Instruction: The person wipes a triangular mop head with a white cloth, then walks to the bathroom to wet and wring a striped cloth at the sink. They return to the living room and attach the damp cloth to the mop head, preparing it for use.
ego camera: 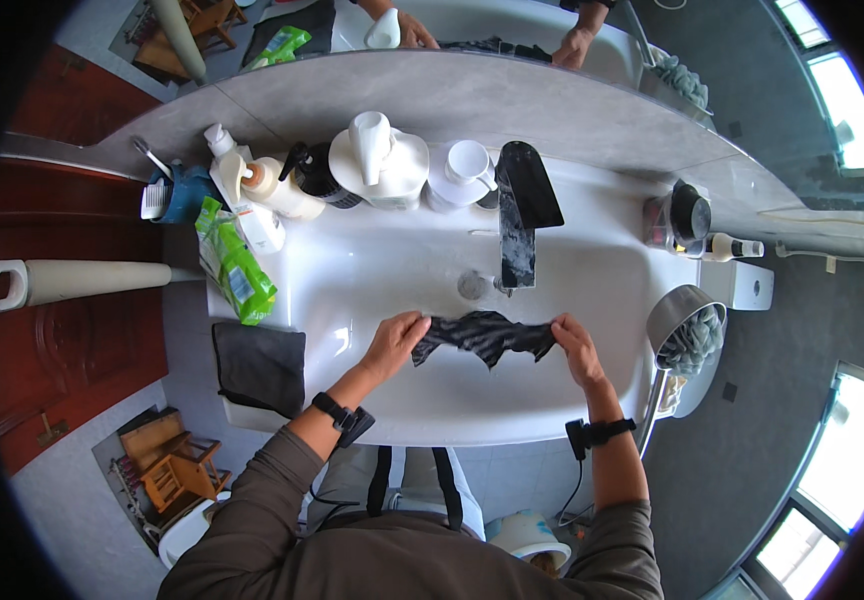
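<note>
A dark, wet-looking cloth (486, 335) stretches between my two hands above the white washbasin (402, 409). My left hand (396, 346) pinches its left end, and my right hand (576, 349) grips the right end. The cloth sags in folds, with pointed lower edges. Just beyond it the black faucet (518, 247) reaches over the basin, and the round drain (471, 285) shows to the left of the spout. What the cloth is exactly, I cannot tell.
Several pump bottles (379, 161) line the back ledge, beside a white cup (468, 161). A green packet (237, 266) and a folded dark cloth (261, 367) lie on the left rim. At right stands a metal pot (676, 319) holding a grey mesh sponge (693, 343). A mirror (477, 34) spans the back.
</note>
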The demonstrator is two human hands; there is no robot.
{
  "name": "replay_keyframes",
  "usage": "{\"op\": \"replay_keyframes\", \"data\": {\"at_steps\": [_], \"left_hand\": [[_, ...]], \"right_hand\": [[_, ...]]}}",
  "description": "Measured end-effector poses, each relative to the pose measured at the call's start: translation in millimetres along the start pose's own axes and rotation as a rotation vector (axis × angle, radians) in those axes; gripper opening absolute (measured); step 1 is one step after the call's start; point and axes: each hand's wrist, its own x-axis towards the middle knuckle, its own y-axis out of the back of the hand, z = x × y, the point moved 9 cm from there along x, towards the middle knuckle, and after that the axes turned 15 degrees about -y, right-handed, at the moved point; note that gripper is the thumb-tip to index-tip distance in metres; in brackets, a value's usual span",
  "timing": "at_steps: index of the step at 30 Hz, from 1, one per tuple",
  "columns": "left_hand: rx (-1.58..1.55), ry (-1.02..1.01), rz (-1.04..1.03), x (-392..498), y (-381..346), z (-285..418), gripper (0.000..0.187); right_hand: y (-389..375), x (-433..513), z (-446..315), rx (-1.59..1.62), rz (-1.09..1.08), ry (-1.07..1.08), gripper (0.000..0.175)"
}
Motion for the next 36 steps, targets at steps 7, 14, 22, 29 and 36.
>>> {"op": "replay_keyframes", "data": {"at_steps": [7, 14, 22, 29, 36], "left_hand": [[-0.077, -0.098, 0.582, 52, 19, -29, 0.034], [-0.801, 0.483, 0.252, 38, -71, -68, 0.071], [-1.394, 0.391, 0.194, 44, -91, -41, 0.046], [-0.885, 0.292, 0.430, 46, -53, -34, 0.057], [-1.002, 0.483, 0.218, 41, -72, -67, 0.062]], "right_hand": [[13, 73, -41, -0.493, 0.717, 0.360, 0.030], [-85, 86, 4, -0.558, 0.749, 0.231, 0.050], [-150, 18, -24, -0.282, 0.537, 0.286, 0.037], [-21, 95, 1, -0.341, 0.948, 0.312, 0.032], [-128, 94, 19, -0.289, 0.462, 0.129, 0.042]]}}
